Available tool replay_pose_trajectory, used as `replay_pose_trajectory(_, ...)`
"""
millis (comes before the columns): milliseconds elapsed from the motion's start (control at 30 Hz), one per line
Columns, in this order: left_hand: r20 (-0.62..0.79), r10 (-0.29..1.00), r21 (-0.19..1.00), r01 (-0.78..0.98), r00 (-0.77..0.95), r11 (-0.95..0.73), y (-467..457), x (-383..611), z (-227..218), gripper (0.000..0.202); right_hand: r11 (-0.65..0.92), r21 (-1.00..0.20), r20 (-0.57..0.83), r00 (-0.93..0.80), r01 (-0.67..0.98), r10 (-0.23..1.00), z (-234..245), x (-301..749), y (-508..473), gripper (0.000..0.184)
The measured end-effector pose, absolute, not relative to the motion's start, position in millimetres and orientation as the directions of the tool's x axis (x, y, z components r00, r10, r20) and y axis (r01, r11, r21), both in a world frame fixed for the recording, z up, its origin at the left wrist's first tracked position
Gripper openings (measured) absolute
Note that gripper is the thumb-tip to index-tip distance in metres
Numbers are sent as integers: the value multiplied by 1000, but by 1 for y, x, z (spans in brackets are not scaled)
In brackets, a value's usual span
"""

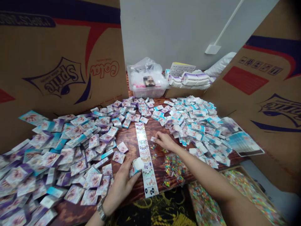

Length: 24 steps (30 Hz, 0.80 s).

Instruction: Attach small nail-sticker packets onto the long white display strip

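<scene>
Hundreds of nail cards [94, 141] lie on the bench [128, 139] (most seem not packed yet); left hand [121, 185] closes on one packet [137, 165], right hand [165, 140] pinches a small card [153, 139].

Even, slightly dim indoor light leaves soft shadows and faint glare on the glossy packets [188, 125], while wide-angle distortion bends the cardboard boxes [58, 62], the corners darken, and a pixelated patch [149, 81] blurs the plastic bag [138, 73].

Sprite cartons [56, 53] and plastic bin [148, 92]
</scene>
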<state>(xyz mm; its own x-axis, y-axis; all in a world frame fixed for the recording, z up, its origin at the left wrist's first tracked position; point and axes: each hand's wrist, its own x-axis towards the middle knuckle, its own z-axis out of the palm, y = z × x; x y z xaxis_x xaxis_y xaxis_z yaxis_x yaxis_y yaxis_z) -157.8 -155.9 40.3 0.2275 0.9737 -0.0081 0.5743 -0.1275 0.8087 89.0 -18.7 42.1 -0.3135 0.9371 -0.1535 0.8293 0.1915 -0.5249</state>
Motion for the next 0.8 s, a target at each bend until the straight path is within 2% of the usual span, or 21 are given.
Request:
replay_pose_trajectory(100,-44,978,809,582,202,-83,-153,-159,39,50,259,-585,-46,-351,768,935,73,81,-40,24)
replay_pose_trajectory(167,-42,976,813,575,212,-90,-151,-157,41,49,395,-637,90,-445,662,891,91,72,-58,22)
replay_pose_trajectory(267,11,970,824,548,242,-146,-148,-153,47,46,605,-525,211,-597,599,774,103,56,-81,18)
replay_pose_trajectory(367,42,966,828,532,255,-177,-148,-150,54,43,757,-363,245,-729,543,640,99,48,-94,23)
replay_pose_trajectory(533,59,969,815,549,241,-187,-150,-152,58,43,870,-313,275,-840,382,468,90,48,-94,25)
replay_pose_trajectory(633,79,961,768,599,263,-227,-152,-151,55,45,920,-269,273,-893,286,357,91,45,-95,25)
replay_pose_trajectory(700,98,959,713,654,266,-254,-152,-150,53,48,913,-310,311,-879,265,361,93,40,-97,23)
replay_pose_trajectory(800,118,964,647,718,239,-257,-153,-147,51,51,797,-525,348,-780,297,520,94,34,-102,20)
